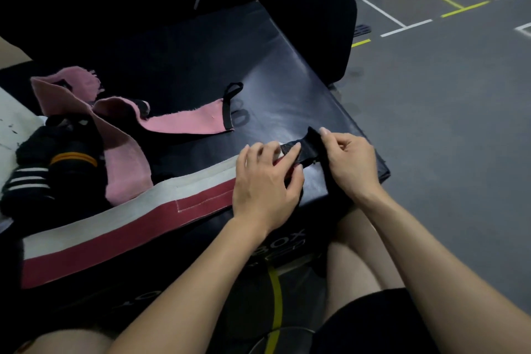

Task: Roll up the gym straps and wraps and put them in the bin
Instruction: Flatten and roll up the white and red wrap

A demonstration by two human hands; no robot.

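The person sits with bare knees at the near edge of a black padded box (201,66), both forearms reaching up over it. The task's thing under the hands is a long red-and-white wrap (115,224), stretched flat across the box from about 8 o'clock up toward the centre, white band on the far side and red band on the near side. Its black end tab (309,144) sits just right of centre, at roughly 3 o'clock from the middle of the box top.

The left hand (265,184) lies on the wrap's end, fingers bent, with the index finger and thumb pinching the near edge of the black tab. The right hand (349,164) pinches the far side of the same tab between thumb and fingertips, lifting it slightly off the box.

At 10 o'clock a pink wrap (184,121) lies loosely twisted, its black thumb loop (231,100) pointing toward 12. Beside it, at 9 o'clock, a heap of dark straps (54,164) with white and orange stripes rests against the pink cloth. Grey floor (445,80) with white and yellow lines fills the 2 o'clock side.
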